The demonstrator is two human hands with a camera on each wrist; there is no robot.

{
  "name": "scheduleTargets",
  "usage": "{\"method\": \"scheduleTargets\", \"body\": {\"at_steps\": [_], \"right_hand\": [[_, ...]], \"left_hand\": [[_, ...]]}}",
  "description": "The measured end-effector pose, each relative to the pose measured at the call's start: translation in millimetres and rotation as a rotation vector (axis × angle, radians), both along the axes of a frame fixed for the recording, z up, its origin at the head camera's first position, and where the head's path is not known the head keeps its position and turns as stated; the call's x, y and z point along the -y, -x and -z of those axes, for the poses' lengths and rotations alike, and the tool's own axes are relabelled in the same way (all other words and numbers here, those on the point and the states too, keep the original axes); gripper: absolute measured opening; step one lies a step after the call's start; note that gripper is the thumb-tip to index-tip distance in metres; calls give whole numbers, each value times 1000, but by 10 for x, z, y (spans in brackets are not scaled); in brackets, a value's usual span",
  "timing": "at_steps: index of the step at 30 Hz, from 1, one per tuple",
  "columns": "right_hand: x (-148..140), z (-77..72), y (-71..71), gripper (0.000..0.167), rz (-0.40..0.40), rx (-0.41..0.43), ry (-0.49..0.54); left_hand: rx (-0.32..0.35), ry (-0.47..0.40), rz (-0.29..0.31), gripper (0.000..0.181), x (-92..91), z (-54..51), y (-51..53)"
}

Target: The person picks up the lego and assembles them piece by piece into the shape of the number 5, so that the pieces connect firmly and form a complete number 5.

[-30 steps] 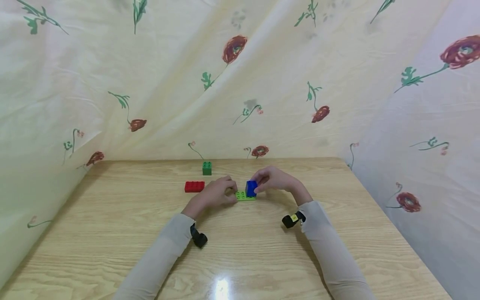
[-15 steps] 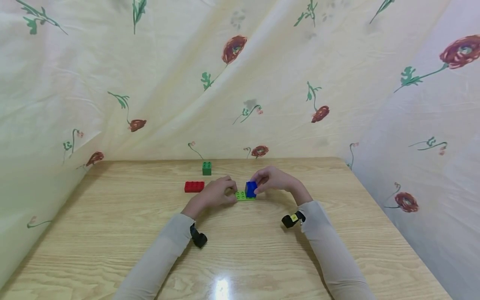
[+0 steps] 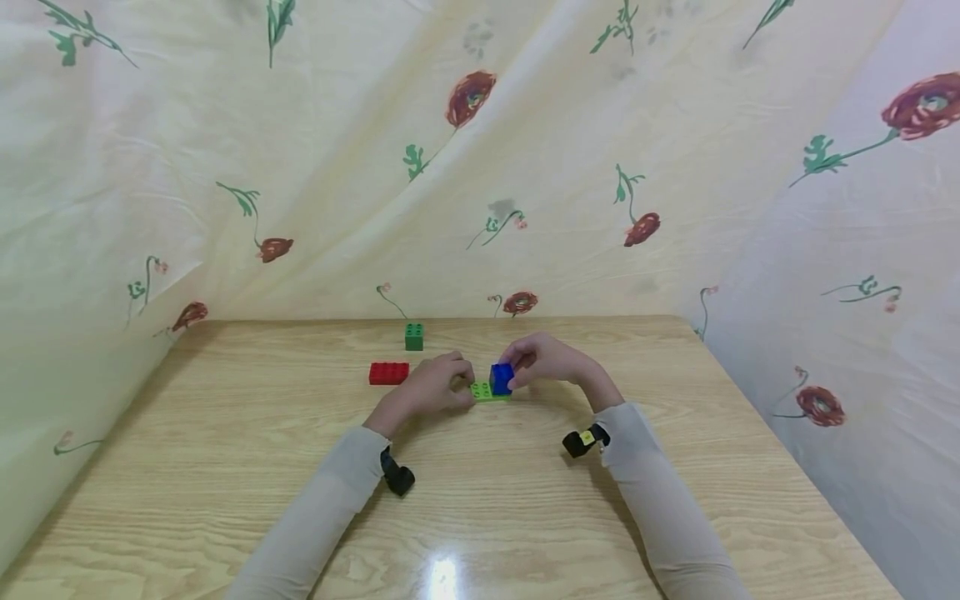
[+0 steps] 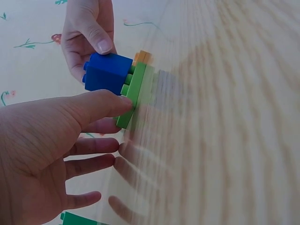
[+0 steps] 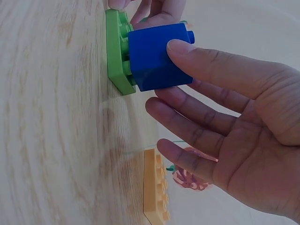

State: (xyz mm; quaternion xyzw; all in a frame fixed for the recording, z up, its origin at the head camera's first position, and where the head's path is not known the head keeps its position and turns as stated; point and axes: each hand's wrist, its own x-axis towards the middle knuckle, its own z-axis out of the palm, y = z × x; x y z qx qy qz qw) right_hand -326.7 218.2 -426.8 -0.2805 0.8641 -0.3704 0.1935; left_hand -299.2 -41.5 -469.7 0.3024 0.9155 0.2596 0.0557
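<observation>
In the head view my right hand (image 3: 551,360) pinches a blue toy building brick (image 3: 501,379) between thumb and fingers. The brick stands over the right part of a light green studded plate (image 3: 482,391) on the table. Green studs show between the blue brick (image 5: 159,56) and the plate (image 5: 117,54) in the right wrist view, so a narrow gap is visible there. My left hand (image 3: 437,383) holds the other end of the plate (image 4: 133,93), thumb on the near side. Its remaining fingers extend loosely beside the plate in the left wrist view.
A red brick (image 3: 388,373) lies left of my left hand, and a dark green brick (image 3: 414,337) stands farther back. A yellow-orange studded plate (image 5: 154,187) shows in the right wrist view. Flowered cloth (image 3: 337,208) hangs behind the wooden table (image 3: 480,500).
The blue brick has shifted very slightly left and down over the green plate, in my right hand's grip. The left hand has stayed in place.
</observation>
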Motion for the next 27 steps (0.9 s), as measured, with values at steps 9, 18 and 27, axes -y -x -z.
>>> {"method": "scheduleTargets", "body": {"at_steps": [9,18,27], "right_hand": [[30,-9,-12,32,-16,-17,-6],[50,0,-13,33,-16,-47,-18],[71,25,-8,31,-32,-75,-11]], "left_hand": [[-15,-11,-7,22,-4,14,13],[3,-21,-20,25,-1,33,25],[21,-35,-26,26,-2,40,27]]}}
